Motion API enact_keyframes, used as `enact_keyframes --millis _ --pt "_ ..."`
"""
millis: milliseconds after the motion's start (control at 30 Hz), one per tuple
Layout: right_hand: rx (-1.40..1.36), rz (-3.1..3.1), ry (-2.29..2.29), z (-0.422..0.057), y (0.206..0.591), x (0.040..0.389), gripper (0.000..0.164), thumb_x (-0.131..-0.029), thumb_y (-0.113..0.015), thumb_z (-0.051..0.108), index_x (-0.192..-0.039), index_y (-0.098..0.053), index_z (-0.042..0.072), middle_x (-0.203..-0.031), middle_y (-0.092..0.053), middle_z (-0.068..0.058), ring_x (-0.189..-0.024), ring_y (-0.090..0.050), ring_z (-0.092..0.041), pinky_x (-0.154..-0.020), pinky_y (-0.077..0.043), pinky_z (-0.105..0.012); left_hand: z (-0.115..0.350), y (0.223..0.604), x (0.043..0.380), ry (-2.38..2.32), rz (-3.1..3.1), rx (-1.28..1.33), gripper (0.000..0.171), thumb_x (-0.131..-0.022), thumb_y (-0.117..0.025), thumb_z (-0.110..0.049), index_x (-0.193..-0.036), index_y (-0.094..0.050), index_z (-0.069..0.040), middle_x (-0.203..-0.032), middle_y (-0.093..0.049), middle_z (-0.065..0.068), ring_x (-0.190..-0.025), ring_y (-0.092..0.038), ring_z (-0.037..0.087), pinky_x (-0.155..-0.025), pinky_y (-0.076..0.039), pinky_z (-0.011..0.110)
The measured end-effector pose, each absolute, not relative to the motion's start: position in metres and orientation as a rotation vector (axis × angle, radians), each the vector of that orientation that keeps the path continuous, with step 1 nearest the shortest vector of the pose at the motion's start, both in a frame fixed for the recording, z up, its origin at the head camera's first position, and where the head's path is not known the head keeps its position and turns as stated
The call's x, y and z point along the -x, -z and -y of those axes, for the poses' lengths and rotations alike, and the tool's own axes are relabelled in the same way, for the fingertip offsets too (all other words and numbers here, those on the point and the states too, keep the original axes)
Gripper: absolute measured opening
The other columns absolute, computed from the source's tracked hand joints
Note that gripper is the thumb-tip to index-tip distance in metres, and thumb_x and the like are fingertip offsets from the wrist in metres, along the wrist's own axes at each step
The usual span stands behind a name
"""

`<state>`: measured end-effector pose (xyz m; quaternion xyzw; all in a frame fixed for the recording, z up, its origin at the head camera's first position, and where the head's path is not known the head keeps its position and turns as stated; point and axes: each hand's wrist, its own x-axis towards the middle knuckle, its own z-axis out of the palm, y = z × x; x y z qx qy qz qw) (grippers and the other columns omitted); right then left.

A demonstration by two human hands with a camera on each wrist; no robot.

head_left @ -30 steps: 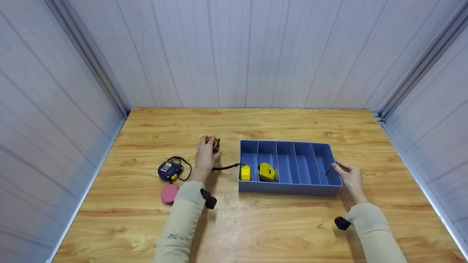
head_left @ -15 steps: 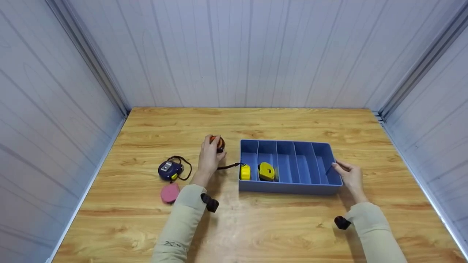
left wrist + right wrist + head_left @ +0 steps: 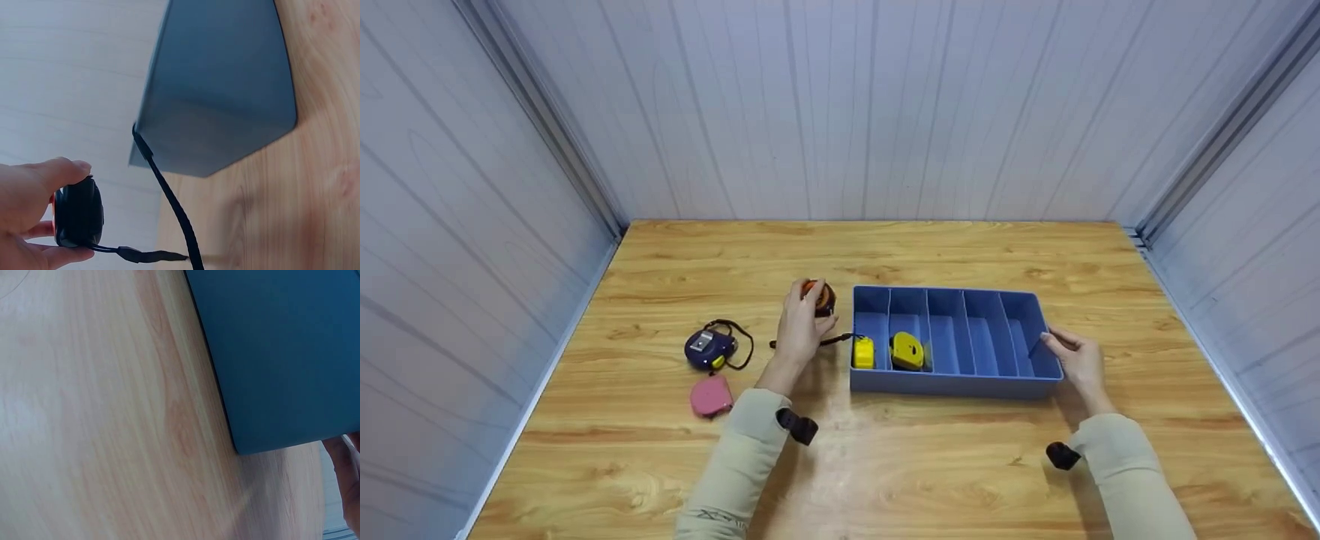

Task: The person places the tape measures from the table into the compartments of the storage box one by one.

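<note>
In the head view my left hand (image 3: 799, 330) holds an orange-and-black tape measure (image 3: 824, 301) just left of the blue divided box (image 3: 960, 386). The left wrist view shows the thumb and fingers around the tape measure's black case (image 3: 81, 215), its wrist strap (image 3: 147, 256) dangling. My right hand (image 3: 1081, 369) grips the box's right end wall, thumb over the rim. A small yellow tape measure (image 3: 863, 353) sits in the leftmost compartment, its black strap (image 3: 172, 197) hanging out over the wall. In the second compartment lies a larger yellow tape measure (image 3: 907, 351).
Left of my left arm, a dark blue tape measure (image 3: 706, 349) with a looped strap lies on the wooden table (image 3: 930, 465). A pink tape measure (image 3: 710, 396) lies just in front of it. Pale panel walls (image 3: 840, 112) enclose the table's back and sides.
My left hand has moved right with the orange-and-black tape measure, closer to the box's left end. The right hand and the box have stayed in place.
</note>
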<state>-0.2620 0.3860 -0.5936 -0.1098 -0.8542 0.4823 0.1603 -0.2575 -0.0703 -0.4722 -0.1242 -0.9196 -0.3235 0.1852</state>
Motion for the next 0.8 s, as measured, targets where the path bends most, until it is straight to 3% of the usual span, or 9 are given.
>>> enact_keyframes --millis 400,800 --pt "0.361 2.474 -1.330 -0.388 0.599 0.265 0.050 -0.076 -0.063 0.046 -0.112 -0.064 0.011 -0.104 -0.063 -0.009 -0.089 -0.060 -0.006 -0.067 -0.045 -0.011 0.049 0.467 0.244 0.936 2.507 0.426 0.056 -0.072 -0.074 -0.012 -0.123 -0.052 -0.004 -0.123 -0.041 0.020 -0.108 -0.044 0.035 -0.088 -0.042 0.039" --pt "0.382 2.449 -1.385 -0.385 0.593 0.263 0.049 -0.077 -0.065 0.041 -0.111 -0.063 0.006 -0.102 -0.063 -0.011 -0.079 -0.057 0.006 -0.065 -0.044 -0.009 0.033 0.466 0.236 1.016 2.501 0.464 0.057 -0.073 -0.073 -0.013 -0.125 -0.051 -0.005 -0.124 -0.041 0.021 -0.110 -0.043 0.036 -0.088 -0.041 0.039"
